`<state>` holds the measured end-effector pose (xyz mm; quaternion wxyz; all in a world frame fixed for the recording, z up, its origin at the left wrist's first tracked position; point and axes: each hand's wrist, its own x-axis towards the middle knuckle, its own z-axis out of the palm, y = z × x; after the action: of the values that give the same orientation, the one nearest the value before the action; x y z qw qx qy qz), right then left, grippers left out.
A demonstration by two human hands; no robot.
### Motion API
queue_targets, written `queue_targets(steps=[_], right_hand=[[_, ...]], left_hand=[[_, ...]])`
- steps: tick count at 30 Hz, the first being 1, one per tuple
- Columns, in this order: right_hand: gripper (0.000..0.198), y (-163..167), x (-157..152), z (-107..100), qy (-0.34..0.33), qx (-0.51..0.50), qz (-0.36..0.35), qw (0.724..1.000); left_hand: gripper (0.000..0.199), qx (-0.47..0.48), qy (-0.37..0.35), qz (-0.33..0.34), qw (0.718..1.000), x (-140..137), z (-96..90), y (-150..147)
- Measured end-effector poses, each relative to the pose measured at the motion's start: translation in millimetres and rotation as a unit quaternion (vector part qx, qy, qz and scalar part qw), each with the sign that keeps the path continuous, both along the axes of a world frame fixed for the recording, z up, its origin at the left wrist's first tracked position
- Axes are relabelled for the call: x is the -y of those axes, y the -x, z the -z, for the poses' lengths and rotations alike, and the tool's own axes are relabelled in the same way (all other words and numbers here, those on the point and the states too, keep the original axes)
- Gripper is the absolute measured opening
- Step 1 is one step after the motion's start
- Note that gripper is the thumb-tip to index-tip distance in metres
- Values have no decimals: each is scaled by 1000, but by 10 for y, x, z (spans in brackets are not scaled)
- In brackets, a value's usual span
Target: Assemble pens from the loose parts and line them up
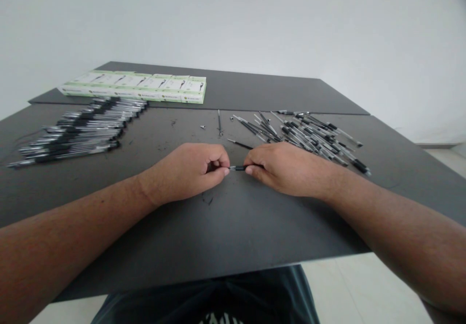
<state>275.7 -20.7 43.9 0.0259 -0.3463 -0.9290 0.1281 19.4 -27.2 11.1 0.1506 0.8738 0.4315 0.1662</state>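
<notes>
A pen (239,168) with a black grip section lies level between my hands above the dark table. My left hand (192,171) pinches its clear tip end between thumb and forefinger. Around the black grip end my right hand (287,166) is closed, hiding the rest of the barrel. Just beyond the right fingers lies a dark refill (240,144), partly covered by that hand. Further off are a thin refill (219,122) pointing away from me and a small silvery cone-shaped tip (203,127).
Many capped pens (83,127) lie in a row at the left. Green-and-white boxes (145,87) line up behind them. Loose pen barrels (316,139) and refills (251,127) are heaped at the right. A seam (255,110) crosses the table.
</notes>
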Motion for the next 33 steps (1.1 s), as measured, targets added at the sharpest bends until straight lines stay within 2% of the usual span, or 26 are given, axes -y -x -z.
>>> queue_targets(steps=[7, 12, 18, 24, 29, 33], right_hand=[[15, -6, -2, 2, 1, -14, 16, 1000], [26, -4, -7, 9, 1, -5, -11, 1000], [17, -6, 4, -3, 2, -11, 13, 1000], [27, -3, -1, -1, 3, 3, -11, 1000], [17, -13, -2, 2, 2, -25, 27, 999], [15, -9, 6, -14, -8, -5, 13, 1000]], left_hand=[[16, -1, -4, 5, 1000, 2, -9, 2], [17, 1, -2, 5, 1000, -9, -2, 9], [18, -7, -3, 3, 1000, -5, -5, 5], [18, -4, -4, 4, 1000, -3, -16, 2], [17, -9, -5, 1, 1000, -4, -11, 1], [17, -6, -8, 3, 1000, -5, -5, 6]])
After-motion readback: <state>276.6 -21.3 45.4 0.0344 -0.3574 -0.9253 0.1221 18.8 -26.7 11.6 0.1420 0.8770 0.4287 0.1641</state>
